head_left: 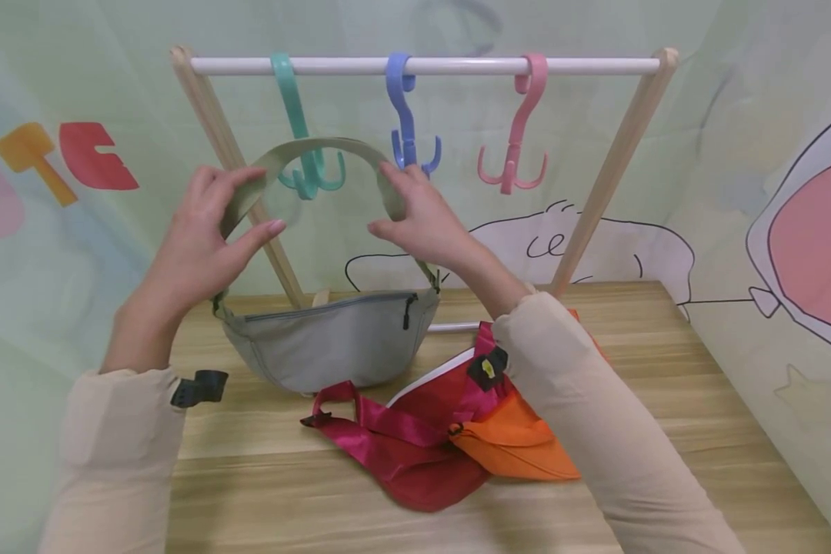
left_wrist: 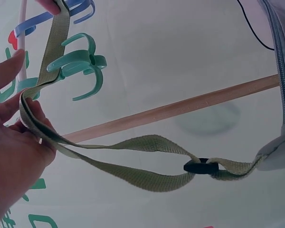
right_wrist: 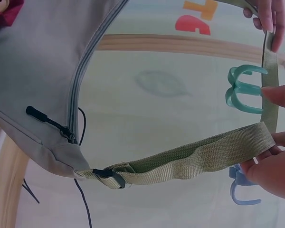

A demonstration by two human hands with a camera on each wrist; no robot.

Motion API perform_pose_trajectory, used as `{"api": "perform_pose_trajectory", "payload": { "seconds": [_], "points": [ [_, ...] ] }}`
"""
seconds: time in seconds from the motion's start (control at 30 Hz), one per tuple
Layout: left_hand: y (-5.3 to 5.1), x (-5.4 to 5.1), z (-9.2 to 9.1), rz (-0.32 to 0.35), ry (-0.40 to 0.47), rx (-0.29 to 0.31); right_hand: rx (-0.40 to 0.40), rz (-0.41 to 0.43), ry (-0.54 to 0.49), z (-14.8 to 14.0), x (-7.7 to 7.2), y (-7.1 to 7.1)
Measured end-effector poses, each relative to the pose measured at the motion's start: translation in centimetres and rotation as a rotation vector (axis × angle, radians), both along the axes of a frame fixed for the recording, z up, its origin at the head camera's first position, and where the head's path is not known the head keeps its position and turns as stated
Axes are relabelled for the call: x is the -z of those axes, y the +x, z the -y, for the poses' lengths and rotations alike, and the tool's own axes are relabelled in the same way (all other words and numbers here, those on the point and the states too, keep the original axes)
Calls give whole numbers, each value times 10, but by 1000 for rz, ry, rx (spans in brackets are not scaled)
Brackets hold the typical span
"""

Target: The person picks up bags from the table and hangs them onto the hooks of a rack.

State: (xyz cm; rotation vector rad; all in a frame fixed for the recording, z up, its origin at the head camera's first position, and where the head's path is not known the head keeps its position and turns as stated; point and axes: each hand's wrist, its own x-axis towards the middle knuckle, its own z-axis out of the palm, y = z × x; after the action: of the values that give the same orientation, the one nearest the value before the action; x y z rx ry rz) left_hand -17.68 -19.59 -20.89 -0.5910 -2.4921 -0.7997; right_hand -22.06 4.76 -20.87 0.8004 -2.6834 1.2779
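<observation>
A grey waist bag (head_left: 332, 346) hangs below its olive webbing strap (head_left: 325, 143), which arches up between both hands. My left hand (head_left: 197, 238) holds the strap's left side; in the left wrist view the strap loops over its fingers and the thumb stands apart. On the other side my right hand (head_left: 425, 215) holds the strap, its fingers behind the webbing in the right wrist view. Behind the strap is a green hook (head_left: 294, 100) on a white rail (head_left: 464, 67). The bag's zipper pull (right_wrist: 36, 112) is black.
A blue hook (head_left: 402, 108) and a pink hook (head_left: 515, 138) also hang from the rail, between wooden posts (head_left: 609, 177). A dark red bag (head_left: 422, 473) and an orange bag (head_left: 519, 442) lie on the wooden table (head_left: 284, 492), partly under the right sleeve.
</observation>
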Motion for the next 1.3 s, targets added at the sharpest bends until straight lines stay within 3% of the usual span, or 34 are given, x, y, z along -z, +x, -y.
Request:
{"api": "perform_pose_trajectory", "payload": {
  "seconds": [0.63,1.3],
  "points": [
    [1,2,8,41,0,-19,-17,14,-16,-6,7,-4],
    [-1,13,12,17,-21,2,-65,16,-25,-13,17,-2]
  ]
}}
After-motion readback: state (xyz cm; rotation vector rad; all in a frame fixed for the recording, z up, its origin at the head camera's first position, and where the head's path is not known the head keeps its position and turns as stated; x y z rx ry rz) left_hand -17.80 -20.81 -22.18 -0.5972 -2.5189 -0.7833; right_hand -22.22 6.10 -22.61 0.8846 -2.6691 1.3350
